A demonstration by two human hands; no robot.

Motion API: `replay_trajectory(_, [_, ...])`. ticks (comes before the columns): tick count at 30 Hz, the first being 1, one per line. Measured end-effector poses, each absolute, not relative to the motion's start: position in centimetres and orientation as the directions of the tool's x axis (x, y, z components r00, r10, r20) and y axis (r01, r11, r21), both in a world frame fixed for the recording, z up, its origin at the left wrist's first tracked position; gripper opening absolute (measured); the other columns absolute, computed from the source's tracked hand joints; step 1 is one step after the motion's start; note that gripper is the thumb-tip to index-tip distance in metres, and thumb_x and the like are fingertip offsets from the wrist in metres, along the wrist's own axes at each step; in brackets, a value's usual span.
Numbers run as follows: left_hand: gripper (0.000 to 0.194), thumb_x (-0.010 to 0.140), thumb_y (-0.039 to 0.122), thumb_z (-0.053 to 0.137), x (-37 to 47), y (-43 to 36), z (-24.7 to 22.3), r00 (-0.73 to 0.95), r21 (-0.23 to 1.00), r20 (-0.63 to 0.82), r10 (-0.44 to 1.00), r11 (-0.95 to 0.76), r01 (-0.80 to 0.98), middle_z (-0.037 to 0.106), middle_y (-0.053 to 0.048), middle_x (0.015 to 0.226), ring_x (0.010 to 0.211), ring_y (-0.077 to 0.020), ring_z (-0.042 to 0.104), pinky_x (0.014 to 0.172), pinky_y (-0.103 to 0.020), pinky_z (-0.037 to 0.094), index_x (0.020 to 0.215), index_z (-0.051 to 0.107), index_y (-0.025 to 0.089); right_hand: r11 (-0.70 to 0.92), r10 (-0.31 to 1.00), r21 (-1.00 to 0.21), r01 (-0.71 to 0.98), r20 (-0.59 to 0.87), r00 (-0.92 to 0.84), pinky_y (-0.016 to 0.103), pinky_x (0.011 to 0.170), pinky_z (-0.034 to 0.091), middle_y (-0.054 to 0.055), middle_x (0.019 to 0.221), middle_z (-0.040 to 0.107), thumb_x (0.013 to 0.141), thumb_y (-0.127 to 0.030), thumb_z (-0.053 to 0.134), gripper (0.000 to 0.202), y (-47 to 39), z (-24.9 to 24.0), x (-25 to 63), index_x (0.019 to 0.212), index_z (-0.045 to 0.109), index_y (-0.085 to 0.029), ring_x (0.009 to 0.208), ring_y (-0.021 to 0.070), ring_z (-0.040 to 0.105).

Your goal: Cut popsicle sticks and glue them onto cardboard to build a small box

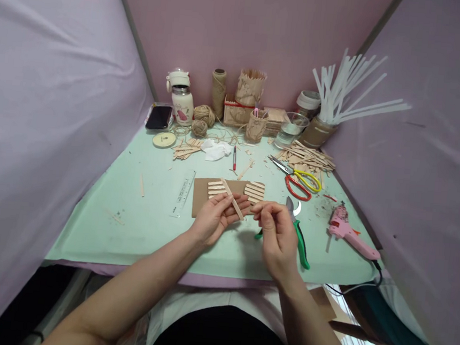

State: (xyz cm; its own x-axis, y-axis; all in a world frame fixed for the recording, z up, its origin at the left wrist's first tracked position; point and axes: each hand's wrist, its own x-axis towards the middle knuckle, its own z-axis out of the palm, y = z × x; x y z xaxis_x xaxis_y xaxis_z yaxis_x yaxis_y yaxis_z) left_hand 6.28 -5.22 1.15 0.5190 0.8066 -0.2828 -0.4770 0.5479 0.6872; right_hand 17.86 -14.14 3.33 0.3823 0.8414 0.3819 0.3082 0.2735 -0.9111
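A flat wooden stick (pixel 232 199) lies slantwise in my left hand (pixel 214 219), pinched by the thumb against the fingers, palm turned up. Close by on the right, my right hand (pixel 278 236) has its fingers curled and pressed together; whatever they hold, if anything, is too small to make out. Below both hands is a brown cardboard piece (pixel 200 197) bearing two groups of short wooden sticks, one at the left (pixel 216 187) and one at the right (pixel 254 192). Green-handled pruning shears (pixel 302 246) lie partly behind my right hand.
A clear ruler (pixel 183 194) lies left of the cardboard. Scissors (pixel 298 182) and a pink glue gun (pixel 351 234) are on the right. Farther back stand a bottle (pixel 182 105), twine balls (pixel 204 116), a stick pile (pixel 307 158), a water bowl (pixel 290 132) and white glue sticks (pixel 335 96).
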Motion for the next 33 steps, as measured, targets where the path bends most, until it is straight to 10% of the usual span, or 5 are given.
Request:
replay_trajectory(7, [0.012,0.082,0.012,0.068,6.3,-5.1,0.8,0.512,0.692,-0.328,0.794,0.571,-0.442,0.076,-0.011,0.092,0.084,-0.0178,0.073,0.081,-0.033,0.06,0.094,0.07,0.01,0.259,0.96,-0.818,0.514,0.275,-0.045,0.028,0.06,0.039,-0.001,0.066,0.053,0.101,-0.028,0.039,0.034,-17.0,5.5,19.8,0.07,0.052,-0.022,0.061,0.0139,0.049])
replay_trajectory(10, [0.013,0.081,0.008,0.067,6.3,-5.3,1.0,0.518,0.692,-0.341,0.784,0.582,-0.427,0.075,-0.01,0.087,0.081,-0.0161,0.072,0.079,-0.03,0.06,0.093,0.071,0.01,0.267,0.957,-0.777,0.569,0.147,-0.249,0.027,0.072,0.045,0.001,0.087,0.063,0.096,-0.022,0.05,0.015,-17.0,5.5,20.4,0.086,0.061,-0.024,0.081,0.0159,0.059])
replay_trajectory(17, [0.017,0.082,0.02,0.069,6.5,-5.5,0.8,0.525,0.721,-0.346,0.778,0.578,-0.381,0.075,-0.012,0.085,0.077,-0.0183,0.071,0.074,-0.032,0.058,0.095,0.072,0.009,0.206,0.883,-0.647,0.734,0.446,0.145,0.034,0.078,0.049,0.006,0.09,0.066,0.093,-0.019,0.054,0.012,-13.4,2.4,19.9,0.093,0.066,-0.022,0.085,0.0202,0.062])
replay_trajectory(33, [0.029,0.067,0.028,0.083,7.0,-5.7,0.7,0.46,0.742,-0.327,0.825,0.526,-0.416,0.07,-0.005,0.072,0.063,-0.0094,0.064,0.065,-0.021,0.053,0.085,0.07,0.01,0.152,0.837,-0.441,0.884,0.533,0.122,0.039,0.075,0.044,0.009,0.083,0.054,0.097,-0.013,0.038,0.021,-10.8,-1.0,17.0,0.082,0.05,-0.021,0.082,0.0245,0.047])
